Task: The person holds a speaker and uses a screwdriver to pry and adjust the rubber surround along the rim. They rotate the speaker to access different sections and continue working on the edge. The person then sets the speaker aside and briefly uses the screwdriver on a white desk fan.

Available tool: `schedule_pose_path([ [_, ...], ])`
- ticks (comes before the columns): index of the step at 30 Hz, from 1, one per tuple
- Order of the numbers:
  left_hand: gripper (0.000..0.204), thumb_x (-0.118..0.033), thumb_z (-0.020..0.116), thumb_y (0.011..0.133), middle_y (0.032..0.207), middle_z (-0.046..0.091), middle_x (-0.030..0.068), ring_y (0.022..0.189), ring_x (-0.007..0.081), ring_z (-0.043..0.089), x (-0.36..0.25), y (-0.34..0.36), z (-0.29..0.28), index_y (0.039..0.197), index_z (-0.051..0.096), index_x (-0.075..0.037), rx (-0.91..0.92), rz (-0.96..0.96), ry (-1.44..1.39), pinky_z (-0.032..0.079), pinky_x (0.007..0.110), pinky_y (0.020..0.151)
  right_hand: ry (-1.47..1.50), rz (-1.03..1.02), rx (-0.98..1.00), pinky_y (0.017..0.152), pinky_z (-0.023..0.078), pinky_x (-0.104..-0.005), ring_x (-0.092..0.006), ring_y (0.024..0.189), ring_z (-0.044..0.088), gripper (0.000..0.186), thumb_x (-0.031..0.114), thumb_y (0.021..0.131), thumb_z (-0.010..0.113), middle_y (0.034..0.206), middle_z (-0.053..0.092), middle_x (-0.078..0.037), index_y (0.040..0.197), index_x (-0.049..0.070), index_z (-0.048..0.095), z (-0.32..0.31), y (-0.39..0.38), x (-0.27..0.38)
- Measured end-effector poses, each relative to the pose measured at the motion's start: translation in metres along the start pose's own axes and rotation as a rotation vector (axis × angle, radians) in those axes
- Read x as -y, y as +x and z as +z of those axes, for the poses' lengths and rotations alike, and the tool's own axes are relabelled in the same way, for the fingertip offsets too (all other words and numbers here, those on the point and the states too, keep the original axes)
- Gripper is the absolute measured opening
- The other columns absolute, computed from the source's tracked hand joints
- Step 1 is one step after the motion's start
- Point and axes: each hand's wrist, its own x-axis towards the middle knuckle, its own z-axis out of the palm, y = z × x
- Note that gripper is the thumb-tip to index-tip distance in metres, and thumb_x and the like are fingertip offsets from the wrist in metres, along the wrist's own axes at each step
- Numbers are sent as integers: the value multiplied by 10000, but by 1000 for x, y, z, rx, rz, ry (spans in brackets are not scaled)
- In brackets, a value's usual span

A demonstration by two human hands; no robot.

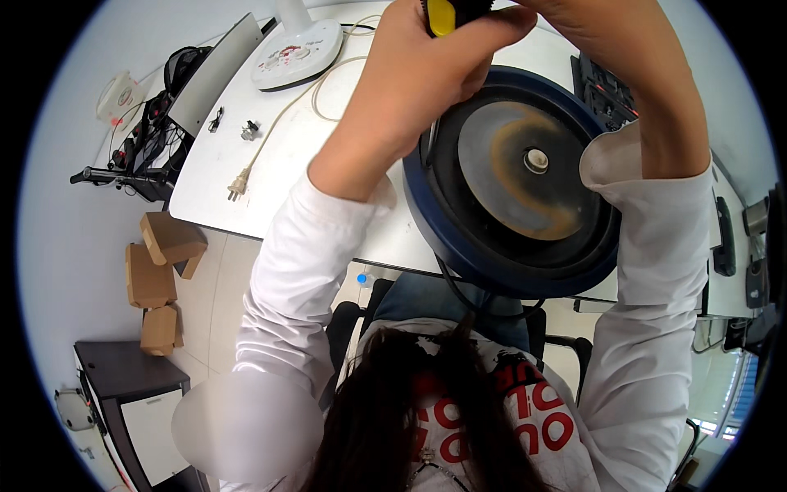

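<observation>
At the top edge of the head view, my left hand [438, 61] is closed around a yellow-and-black object [443, 16], which the frame cuts off. My right hand [594, 20] reaches in close beside it, its fingers mostly beyond the top edge. Below both hands lies a round dark blue appliance [426, 238] with a black inside. In it sits a grey metal plate [484, 156] with brown scorch marks and a pale round button [536, 161] at its centre. A thin metal piece [431, 143] shows inside the rim below my left hand.
The white table [287, 184] carries a white appliance base [297, 54], a cream cord with plug [238, 187] and small metal parts [250, 129]. A black tray of parts [605, 90] stands at right. Cardboard boxes [152, 275] and a dark cabinet [131, 369] stand left.
</observation>
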Motion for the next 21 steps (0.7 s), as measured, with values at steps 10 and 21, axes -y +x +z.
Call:
schedule_pose_path([
  [10,279,-164,604,952,530,370,-50,454,71,362,23,37,-51,727,442,-123,807,-301,-520,263,215,460,223,-148,59,931,513,-330,-237,1051,642,427,211,902,692,1123,674,-157,1253,-19,617,-6,1,-20],
  [21,107,-119,621,916,595,466,-28,481,68,421,13,-5,-13,919,555,-34,-2,76,55,295,227,450,-71,-28,-37,573,383,-207,-107,643,517,391,387,850,759,721,554,-34,870,34,591,13,4,-3],
])
